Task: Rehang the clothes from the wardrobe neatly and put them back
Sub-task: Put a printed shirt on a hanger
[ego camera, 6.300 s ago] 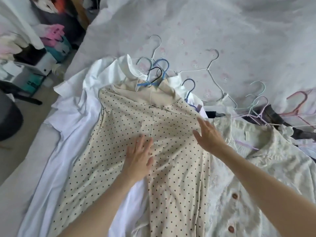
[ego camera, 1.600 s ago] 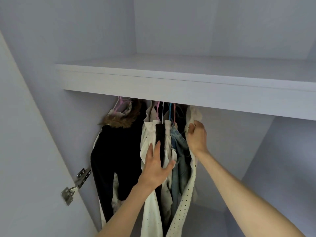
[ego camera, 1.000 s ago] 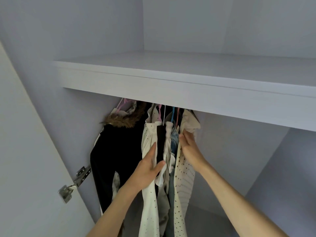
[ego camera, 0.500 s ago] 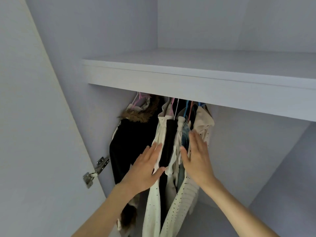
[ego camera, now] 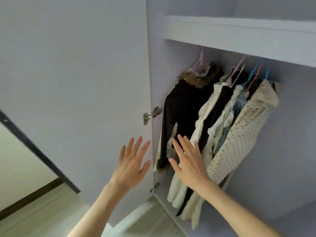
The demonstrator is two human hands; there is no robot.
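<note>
The shelf (ego camera: 239, 35) hides the rail and the hanger hooks. Both hands, left hand (ego camera: 131, 164) and right hand (ego camera: 189, 159), are spread flat and hold nothing. The polka-dot dress (ego camera: 242, 132) hangs rightmost inside the wardrobe (ego camera: 282, 151).

Both arms outstretched; left hand (ego camera: 131, 165), right hand (ego camera: 189, 162) flat, fingers spread

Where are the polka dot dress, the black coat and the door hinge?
polka dot dress (ego camera: 239, 141): head view, middle of the dotted fabric.
black coat (ego camera: 184, 103): head view, its chest below the fur collar.
door hinge (ego camera: 152, 115): head view, the metal arm.
</note>
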